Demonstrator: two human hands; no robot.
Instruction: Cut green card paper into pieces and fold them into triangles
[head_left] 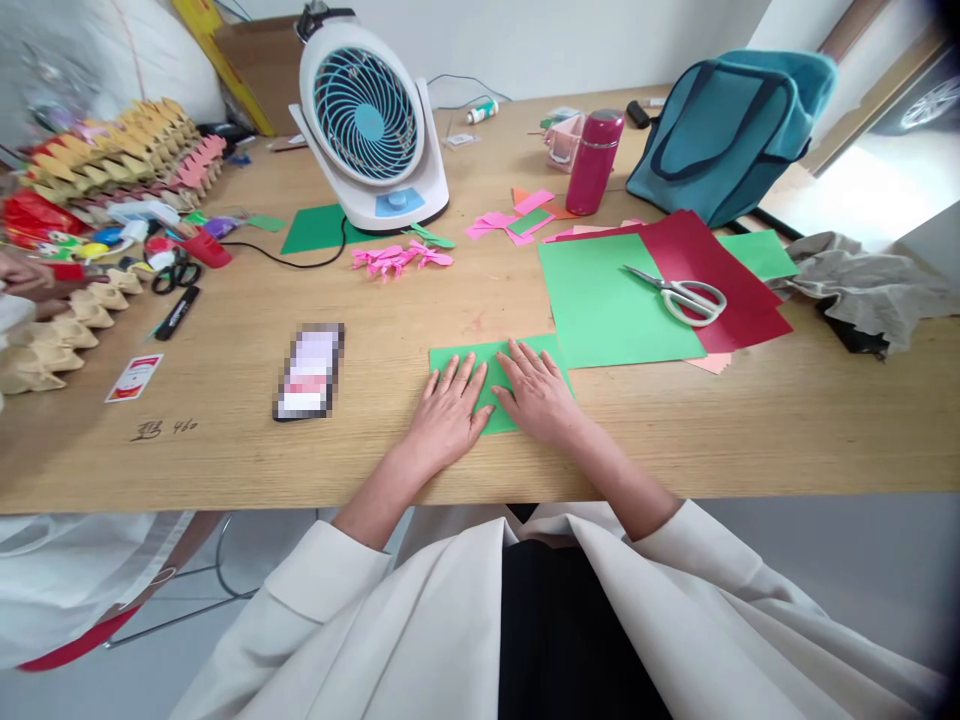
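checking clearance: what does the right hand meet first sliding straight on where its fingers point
The right hand would cross bare table, then probably reach the pink paper cutouts; depth is unclear.

Both the left hand (448, 412) and right hand (534, 395) press flat on a green paper piece (480, 362) on the wooden table (750, 420).

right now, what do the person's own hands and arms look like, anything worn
The left hand and right hand are bare: no gloves, no ring or watch shows. The left sleeve and right sleeve are cream, loose, with wide cuffs ending near the elbows.
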